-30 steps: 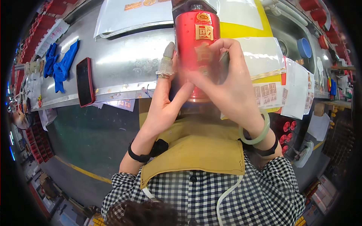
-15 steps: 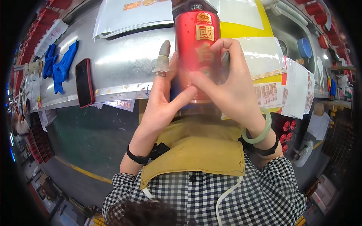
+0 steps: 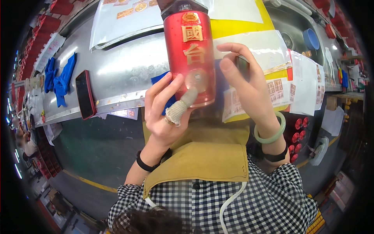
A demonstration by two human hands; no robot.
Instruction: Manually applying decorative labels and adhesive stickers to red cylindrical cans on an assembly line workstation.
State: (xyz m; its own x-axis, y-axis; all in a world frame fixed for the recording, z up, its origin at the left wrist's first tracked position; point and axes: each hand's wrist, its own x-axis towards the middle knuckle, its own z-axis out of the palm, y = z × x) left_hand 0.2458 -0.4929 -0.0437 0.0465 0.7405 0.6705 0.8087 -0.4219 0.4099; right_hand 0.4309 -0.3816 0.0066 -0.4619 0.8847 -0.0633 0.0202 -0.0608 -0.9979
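A red bottle (image 3: 191, 46) with raised gold characters lies lengthwise in front of me, its neck toward a dark holder (image 3: 169, 8) at the far end. Near its base is a round, pale, shiny patch (image 3: 198, 79). My left hand (image 3: 165, 113) is at the bottle's lower left with fingers apart; one finger wears a knitted cover with a grey tip (image 3: 182, 106) and rests beside that patch. My right hand (image 3: 249, 85) hovers right of the bottle, thumb and index finger apart, holding nothing that I can see. A blue cloth-like piece (image 3: 169, 102) shows behind the left fingers.
Sheets of gold stickers (image 3: 128, 23) lie on the steel bench (image 3: 128, 58) behind. At left are a phone (image 3: 85, 94) and blue gloves (image 3: 62, 80). Printed label sheets (image 3: 278, 91) cover a yellow board (image 3: 249, 25) at right, near a sink with a blue cup (image 3: 310, 39).
Both hands were closed around the lower bottle. The right has drawn away to the right, and the left has turned so its covered finger lies on the bottle. The view has shifted slightly.
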